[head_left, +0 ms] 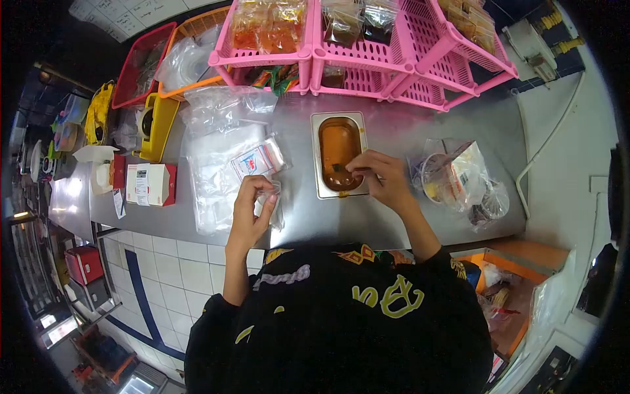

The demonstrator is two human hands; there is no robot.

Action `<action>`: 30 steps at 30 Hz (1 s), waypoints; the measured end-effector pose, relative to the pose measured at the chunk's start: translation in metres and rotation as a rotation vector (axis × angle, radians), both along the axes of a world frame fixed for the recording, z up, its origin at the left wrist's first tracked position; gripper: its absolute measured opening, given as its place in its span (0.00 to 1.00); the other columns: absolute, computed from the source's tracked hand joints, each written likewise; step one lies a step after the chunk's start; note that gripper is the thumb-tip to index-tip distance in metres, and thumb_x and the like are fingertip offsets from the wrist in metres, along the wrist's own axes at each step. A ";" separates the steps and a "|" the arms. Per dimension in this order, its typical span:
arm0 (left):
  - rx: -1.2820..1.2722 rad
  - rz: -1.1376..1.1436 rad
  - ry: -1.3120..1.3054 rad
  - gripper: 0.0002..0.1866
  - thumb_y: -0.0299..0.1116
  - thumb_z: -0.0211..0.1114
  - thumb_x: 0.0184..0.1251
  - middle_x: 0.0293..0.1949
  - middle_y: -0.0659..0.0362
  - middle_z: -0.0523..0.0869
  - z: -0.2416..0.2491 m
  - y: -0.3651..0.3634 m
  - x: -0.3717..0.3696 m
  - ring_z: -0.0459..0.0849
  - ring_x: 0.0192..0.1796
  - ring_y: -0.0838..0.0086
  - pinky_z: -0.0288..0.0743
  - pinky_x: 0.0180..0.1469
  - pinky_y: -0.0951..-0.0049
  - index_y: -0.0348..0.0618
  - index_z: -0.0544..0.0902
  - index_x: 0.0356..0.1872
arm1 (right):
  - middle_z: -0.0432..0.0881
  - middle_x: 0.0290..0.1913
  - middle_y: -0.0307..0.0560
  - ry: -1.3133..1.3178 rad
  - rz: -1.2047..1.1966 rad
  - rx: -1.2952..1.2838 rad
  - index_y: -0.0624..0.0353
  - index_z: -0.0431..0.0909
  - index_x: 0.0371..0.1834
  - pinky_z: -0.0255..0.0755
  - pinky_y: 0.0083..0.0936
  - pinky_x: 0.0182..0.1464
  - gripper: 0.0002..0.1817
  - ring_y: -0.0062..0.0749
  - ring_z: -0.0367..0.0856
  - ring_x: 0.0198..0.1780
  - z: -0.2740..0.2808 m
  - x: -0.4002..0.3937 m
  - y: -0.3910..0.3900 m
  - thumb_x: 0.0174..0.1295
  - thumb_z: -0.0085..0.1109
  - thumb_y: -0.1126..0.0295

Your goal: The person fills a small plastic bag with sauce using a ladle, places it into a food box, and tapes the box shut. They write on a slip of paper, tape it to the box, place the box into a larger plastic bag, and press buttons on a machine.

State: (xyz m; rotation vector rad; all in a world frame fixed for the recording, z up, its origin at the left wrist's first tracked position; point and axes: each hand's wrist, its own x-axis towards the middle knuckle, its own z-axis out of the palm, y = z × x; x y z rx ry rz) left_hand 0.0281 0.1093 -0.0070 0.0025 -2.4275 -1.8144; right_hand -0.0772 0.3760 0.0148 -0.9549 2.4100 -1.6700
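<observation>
The sauce (338, 152) in the steel tray (317, 157) was orange-brown, the baskets (367, 72) pink, the tape dispenser (156, 126) yellow, the person's shirt (341, 322) black with yellow lettering.

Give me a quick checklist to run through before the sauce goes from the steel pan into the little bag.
1. Small clear bag gripped by the left hand: ok, pinched at the fingertips above the counter.
2. Bag mouth open: cannot tell, the plastic is too clear and small.
3. Right hand on the spoon in the steel pan: ok; the spoon shows only in part.
4. Sauce left in the pan: ok, orange-brown sauce covers the bottom.
5. Bag close to the pan: ok, just left of it.
6. Spare bags within reach: ok, a stack lies left of the pan.
</observation>
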 end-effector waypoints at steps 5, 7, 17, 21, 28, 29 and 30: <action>-0.009 0.033 -0.003 0.07 0.26 0.59 0.63 0.41 0.52 0.73 -0.001 -0.002 0.005 0.76 0.45 0.66 0.70 0.51 0.71 0.35 0.73 0.39 | 0.82 0.36 0.49 0.327 0.082 0.083 0.64 0.77 0.35 0.78 0.26 0.40 0.17 0.38 0.83 0.37 -0.006 -0.024 -0.013 0.44 0.49 0.92; -0.021 0.042 -0.009 0.07 0.25 0.59 0.63 0.41 0.52 0.73 -0.001 -0.004 0.007 0.76 0.44 0.67 0.70 0.51 0.71 0.35 0.73 0.40 | 0.82 0.36 0.49 0.346 0.106 0.131 0.64 0.77 0.36 0.78 0.27 0.40 0.17 0.39 0.83 0.38 -0.004 -0.031 -0.012 0.43 0.50 0.92; -0.025 0.053 -0.024 0.10 0.28 0.58 0.64 0.43 0.51 0.73 -0.004 -0.004 0.010 0.75 0.46 0.66 0.70 0.51 0.70 0.35 0.72 0.43 | 0.80 0.32 0.50 0.078 -0.052 0.131 0.65 0.76 0.38 0.73 0.25 0.29 0.06 0.36 0.80 0.27 -0.003 -0.008 0.022 0.57 0.56 0.80; 0.035 0.000 -0.047 0.09 0.28 0.55 0.67 0.42 0.53 0.73 -0.014 0.007 0.006 0.77 0.42 0.69 0.71 0.48 0.72 0.36 0.71 0.45 | 0.81 0.32 0.48 -0.120 -0.115 0.008 0.66 0.77 0.37 0.73 0.20 0.29 0.06 0.26 0.80 0.27 0.003 0.008 0.020 0.64 0.52 0.75; 0.217 -0.113 -0.292 0.11 0.34 0.54 0.71 0.35 0.57 0.78 -0.043 0.038 0.008 0.79 0.38 0.76 0.72 0.41 0.77 0.35 0.72 0.45 | 0.82 0.35 0.43 -0.345 -0.277 -0.380 0.64 0.76 0.39 0.76 0.18 0.34 0.10 0.21 0.80 0.30 -0.014 0.026 0.003 0.70 0.45 0.71; 0.257 -0.122 -0.335 0.12 0.35 0.54 0.71 0.34 0.57 0.78 -0.047 0.042 0.008 0.79 0.37 0.76 0.72 0.40 0.77 0.35 0.72 0.45 | 0.82 0.35 0.44 -0.309 -0.279 -0.404 0.65 0.76 0.39 0.76 0.19 0.35 0.09 0.22 0.80 0.30 -0.014 0.028 0.002 0.69 0.45 0.73; 0.256 -0.123 -0.384 0.14 0.36 0.54 0.72 0.35 0.58 0.78 -0.039 0.045 0.005 0.79 0.37 0.77 0.72 0.41 0.77 0.34 0.72 0.46 | 0.82 0.35 0.44 -0.310 -0.280 -0.403 0.65 0.76 0.39 0.76 0.19 0.35 0.09 0.22 0.80 0.30 -0.016 0.031 0.003 0.69 0.45 0.73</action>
